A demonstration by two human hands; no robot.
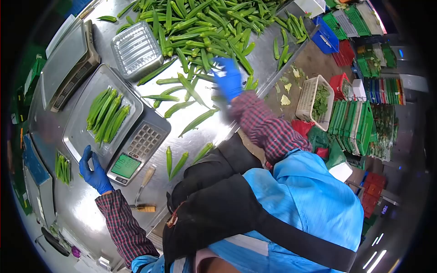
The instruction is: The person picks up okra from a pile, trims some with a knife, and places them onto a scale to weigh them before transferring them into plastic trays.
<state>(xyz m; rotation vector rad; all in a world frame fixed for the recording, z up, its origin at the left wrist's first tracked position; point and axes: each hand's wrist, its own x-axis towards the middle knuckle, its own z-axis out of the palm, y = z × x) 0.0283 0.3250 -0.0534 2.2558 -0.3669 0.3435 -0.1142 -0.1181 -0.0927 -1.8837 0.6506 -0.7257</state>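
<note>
The right hand [227, 78] is right at the okra pile [205, 27], fingers too blurry to tell, and the left hand [93, 172] lies open by the scale [136, 150].

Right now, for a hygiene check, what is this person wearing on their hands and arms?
The left hand and the right hand are gloved in blue to the wrist. The left sleeve and the right sleeve are long, checked dark red and navy.
</note>
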